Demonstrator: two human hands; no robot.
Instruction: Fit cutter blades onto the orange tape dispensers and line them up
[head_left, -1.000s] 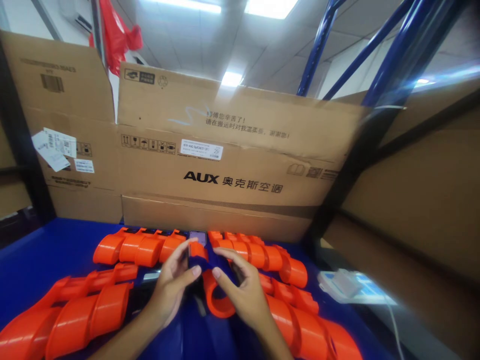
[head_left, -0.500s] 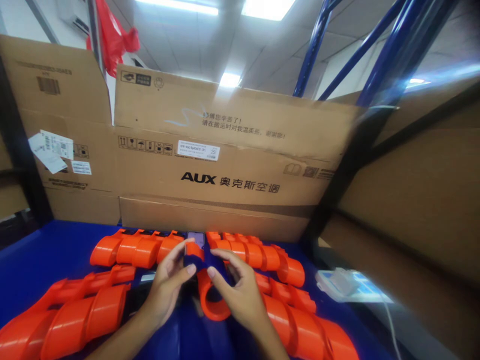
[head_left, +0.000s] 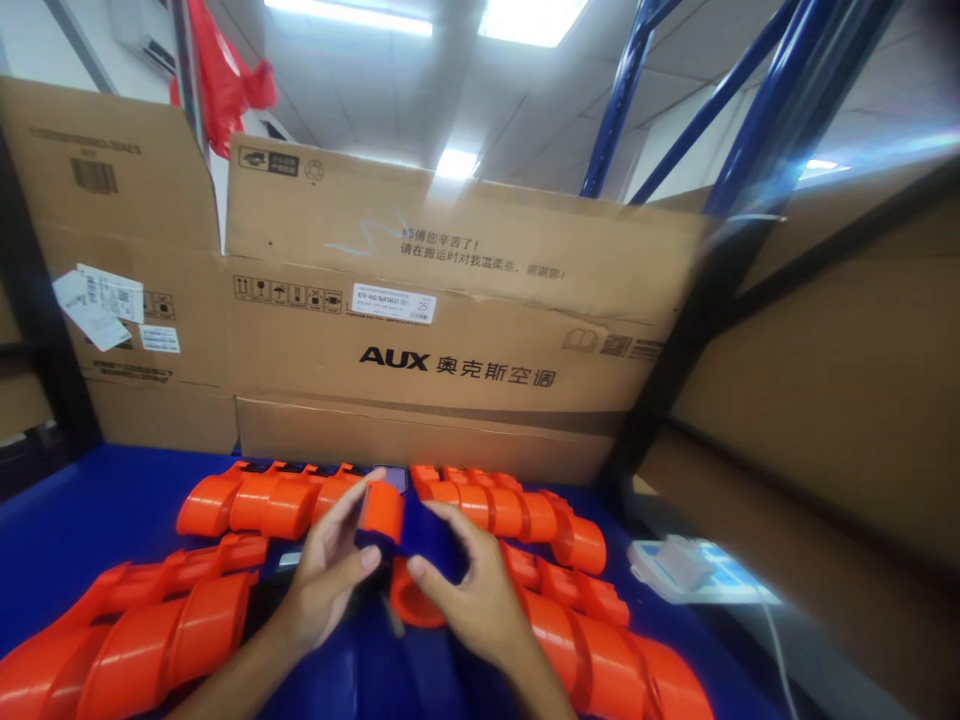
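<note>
In the middle of the head view my left hand [head_left: 326,575] grips an orange plastic part [head_left: 383,512] between its thumb and fingers. My right hand [head_left: 480,590] is closed around the right side of the same part, its thumb by the round, ring-like lower end [head_left: 415,600]. A dark blue area shows between the hands; I cannot tell whether it belongs to the part. Similar orange pieces lie in rows on both sides, a back-left row [head_left: 270,500] and a front-left row [head_left: 150,635] among them.
More orange pieces [head_left: 592,640] lie at the front right of the blue surface [head_left: 97,500]. Behind stands a cardboard panel [head_left: 450,330] with printing. A white box-like item with a cable [head_left: 682,565] sits to the right, near a dark frame post [head_left: 660,400].
Between my hands the orange part has turned, showing a broader orange face on the left and less of the ring opening below. The view has shifted slightly.
</note>
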